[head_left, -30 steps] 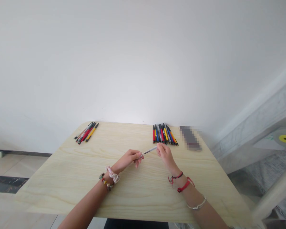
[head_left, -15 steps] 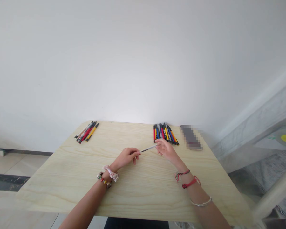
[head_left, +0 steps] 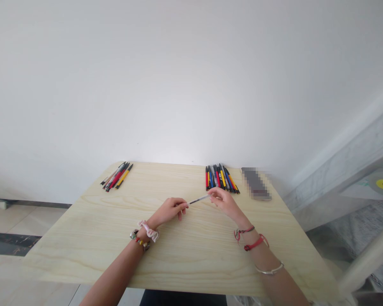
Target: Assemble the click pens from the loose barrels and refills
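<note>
A thin, clear pen refill (head_left: 199,199) with dark ink in part of its length is held slanting above the table, between my two hands. My left hand (head_left: 172,208) pinches its lower end between thumb and forefinger. At the upper end, the fingers of my right hand (head_left: 224,201) close around the tip, which they hide. Just beyond my right hand lies a row of several pens (head_left: 220,176) with red, yellow, blue and black barrels.
Several more pens (head_left: 116,177) lie bunched at the table's far left corner. A flat dark object (head_left: 257,185), blurred out, rests at the far right. The pale wooden table (head_left: 191,255) stands against a white wall (head_left: 191,85).
The fingers of my right hand have shifted slightly and drawn closer together at the refill's upper end. My left hand has stayed in place.
</note>
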Available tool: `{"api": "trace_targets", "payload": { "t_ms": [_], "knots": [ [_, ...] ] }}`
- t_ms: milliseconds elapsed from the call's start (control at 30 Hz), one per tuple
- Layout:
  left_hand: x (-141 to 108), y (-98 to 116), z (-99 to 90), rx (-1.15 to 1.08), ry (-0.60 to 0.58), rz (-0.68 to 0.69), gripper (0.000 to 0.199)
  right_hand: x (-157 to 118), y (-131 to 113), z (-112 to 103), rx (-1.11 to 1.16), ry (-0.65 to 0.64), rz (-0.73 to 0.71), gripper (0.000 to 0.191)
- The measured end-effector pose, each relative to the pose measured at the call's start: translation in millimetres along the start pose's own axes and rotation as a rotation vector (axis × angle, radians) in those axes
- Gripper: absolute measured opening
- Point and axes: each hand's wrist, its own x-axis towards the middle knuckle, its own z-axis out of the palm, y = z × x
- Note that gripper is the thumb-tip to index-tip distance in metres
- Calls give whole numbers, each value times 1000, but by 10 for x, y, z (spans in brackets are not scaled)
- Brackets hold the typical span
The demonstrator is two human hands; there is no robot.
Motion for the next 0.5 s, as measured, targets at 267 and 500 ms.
{"api": "trace_targets", "payload": {
  "t_ms": [267,500],
  "knots": [
    [-3,-21,10,-19,-17,-5,34,-3,-5,29,-8,5,54,19],
    [2,-83,-98,-44,23,16,33,-1,-84,-88,109,157,10,19]
  ]
}}
